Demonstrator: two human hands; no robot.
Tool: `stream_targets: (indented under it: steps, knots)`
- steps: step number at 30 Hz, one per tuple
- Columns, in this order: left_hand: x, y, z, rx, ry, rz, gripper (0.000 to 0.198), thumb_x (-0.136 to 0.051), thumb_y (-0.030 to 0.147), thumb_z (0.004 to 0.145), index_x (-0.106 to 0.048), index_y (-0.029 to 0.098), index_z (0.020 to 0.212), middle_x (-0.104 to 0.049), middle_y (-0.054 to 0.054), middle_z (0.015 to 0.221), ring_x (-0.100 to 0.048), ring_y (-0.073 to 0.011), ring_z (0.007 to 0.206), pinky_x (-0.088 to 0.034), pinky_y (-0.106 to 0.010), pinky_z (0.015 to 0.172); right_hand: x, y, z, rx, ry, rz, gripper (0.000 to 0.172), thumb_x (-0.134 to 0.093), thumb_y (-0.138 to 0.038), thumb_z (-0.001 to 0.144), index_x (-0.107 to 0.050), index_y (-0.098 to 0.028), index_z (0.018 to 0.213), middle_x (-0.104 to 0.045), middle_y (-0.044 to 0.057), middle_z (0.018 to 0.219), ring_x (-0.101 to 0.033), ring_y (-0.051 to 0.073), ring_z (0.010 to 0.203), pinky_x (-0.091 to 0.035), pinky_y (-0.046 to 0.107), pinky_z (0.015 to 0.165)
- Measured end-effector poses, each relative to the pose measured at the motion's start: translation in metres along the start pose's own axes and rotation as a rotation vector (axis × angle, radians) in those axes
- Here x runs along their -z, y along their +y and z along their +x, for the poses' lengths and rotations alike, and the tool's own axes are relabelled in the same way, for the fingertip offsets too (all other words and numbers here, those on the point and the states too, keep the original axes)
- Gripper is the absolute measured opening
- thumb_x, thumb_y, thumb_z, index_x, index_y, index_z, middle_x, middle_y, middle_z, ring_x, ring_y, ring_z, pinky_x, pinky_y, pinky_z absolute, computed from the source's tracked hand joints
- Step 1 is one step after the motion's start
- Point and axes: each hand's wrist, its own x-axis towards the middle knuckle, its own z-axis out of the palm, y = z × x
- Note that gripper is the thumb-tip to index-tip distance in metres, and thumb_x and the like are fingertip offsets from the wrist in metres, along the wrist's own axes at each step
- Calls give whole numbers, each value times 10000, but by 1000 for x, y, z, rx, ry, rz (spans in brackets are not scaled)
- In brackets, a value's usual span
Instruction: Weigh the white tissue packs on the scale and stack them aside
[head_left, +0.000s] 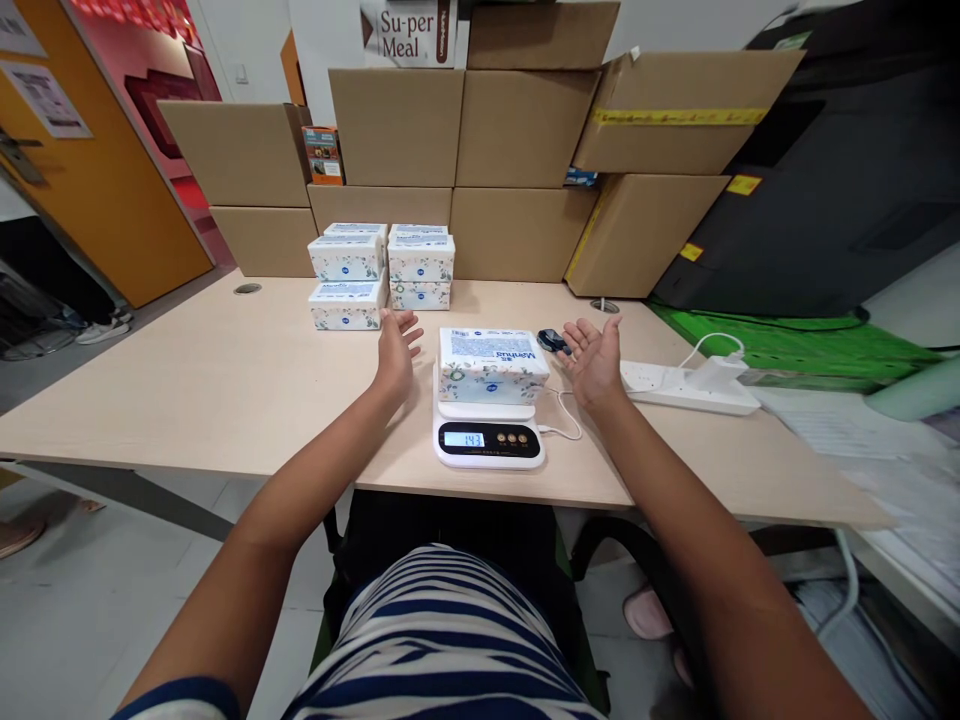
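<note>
A tissue box (493,362), a soft-edged white rectangular block with a slightly glossy wrap, sits flat on the platform of a smooth white plastic scale (488,440) near the front middle of the pale wood-grain worktop (225,380). Its long axis runs left to right, parallel to the worktop's near edge. Its broad printed face points up and a long side faces the person. The top carries blue lettering that reads upside down from this side, and the front shows a small leafy pattern and a round blue mark. The scale's dark panel has a lit display reading 143. The left hand (395,350) is open just beside the box's left end, holding nothing. The right hand (595,358) is open, palm up, near the right end, also free. Similar boxes (382,272) are stacked behind, in front of matte brown cartons (517,130).
</note>
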Motion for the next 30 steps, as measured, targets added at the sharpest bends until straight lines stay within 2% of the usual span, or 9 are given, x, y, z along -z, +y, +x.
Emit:
stream_targets:
  steps: [5,9,20,30]
  knots:
    - [0,0,0,-6,-3,11,614,-219,577,1163,-730,242,1220,-695,-129,1527,-651,-313,1448,-513,-470,1199,-1,1,0,8,-3,-12,855,-206,-863,1008,-627,-297,1492,-560,136,1687,-457,259,1630,-343,562,1337]
    - [0,0,0,-9,7,-6,594,-244,575,1162,-731,235,1165,-703,-137,1507,-666,-312,1427,-520,-462,1184,-6,-2,-4,-12,8,-2,841,-178,-833,1030,-608,-286,1504,-536,135,1710,-462,238,1627,-341,534,1341]
    - [2,-2,1,-4,17,-5,581,-266,597,1154,-733,251,1162,-715,-123,1495,-649,-309,1452,-526,-453,1187,-8,1,-3,6,11,1,831,-209,-857,1010,-650,-303,1444,-570,137,1682,-475,259,1622,-341,572,1335]
    - [0,3,-2,5,19,3,583,-237,568,1164,-721,244,1169,-695,-122,1518,-640,-307,1461,-505,-464,1217,-12,-12,-13,-36,17,-4,827,-156,-795,1060,-589,-268,1528,-524,138,1725,-458,223,1635,-324,517,1355]
